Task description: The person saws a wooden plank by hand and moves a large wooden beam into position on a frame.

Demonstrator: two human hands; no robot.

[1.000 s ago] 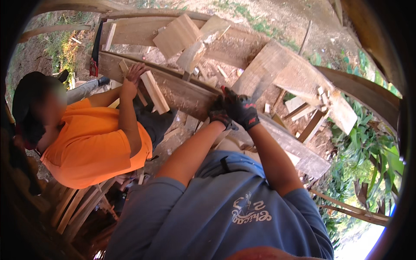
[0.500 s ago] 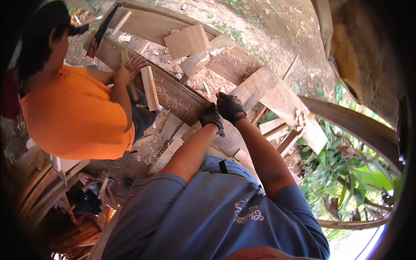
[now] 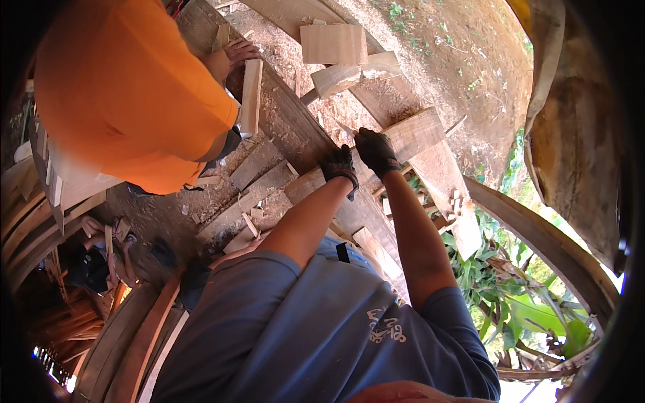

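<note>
A pale wooden plank (image 3: 411, 134) lies crosswise on the larger timbers, under both of my hands. My left hand (image 3: 339, 166), in a black glove, is closed over the plank with its fingers toward the far edge. Close beside it on the right, my right hand (image 3: 377, 152), also gloved in black, is curled into a fist above the plank. What the fist holds is hidden. A thin pale pointed sliver (image 3: 345, 127) shows just beyond my right hand; whether it is held I cannot tell.
At the left a person in an orange shirt (image 3: 134, 94) rests a hand (image 3: 240, 52) on a long beam (image 3: 282, 121). A square block (image 3: 334, 44) and curved offcuts (image 3: 336, 80) lie farther off among shavings. Curved boards (image 3: 537, 228) and leaves (image 3: 537, 312) are at the right.
The whole view has shifted, so the person in orange appears larger and nearer the upper left. My hands stay close together over the plank, the right one slightly farther from the left.
</note>
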